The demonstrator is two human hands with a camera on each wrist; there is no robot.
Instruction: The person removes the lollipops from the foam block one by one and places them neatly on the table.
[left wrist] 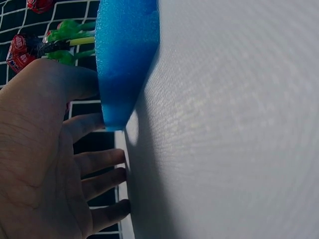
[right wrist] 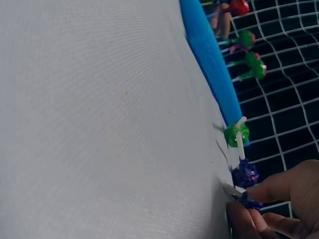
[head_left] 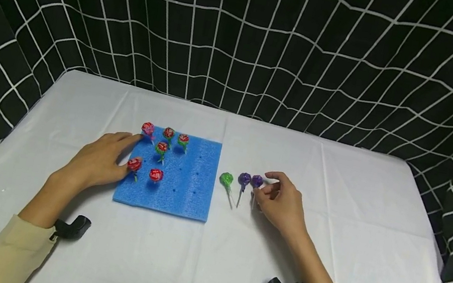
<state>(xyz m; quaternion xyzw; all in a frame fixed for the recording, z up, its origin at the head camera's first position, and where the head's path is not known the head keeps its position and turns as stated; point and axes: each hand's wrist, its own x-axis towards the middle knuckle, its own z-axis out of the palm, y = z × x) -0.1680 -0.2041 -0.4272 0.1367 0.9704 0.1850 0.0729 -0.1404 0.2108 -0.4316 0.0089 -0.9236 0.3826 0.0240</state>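
L hand (left wrist: 40, 154) w/ thumb & index at edge of blue foam block (left wrist: 127, 55), other 3 fingers apart, tips nr white cloth (left wrist: 224, 119); red-wrapped lollipop (left wrist: 19, 52) & green wrappers (left wrist: 70, 29) beside foam, 2nd red pop (left wrist: 40, 4) up top, blk/white grid curtain (left wrist: 72, 11) in bg

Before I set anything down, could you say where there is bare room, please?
Bare white cloth lies right of the right hand and this side of the blue foam board, whose right side is bare too. Three lollipops crowd the gap between board and right hand; six others crowd the board's left and middle.
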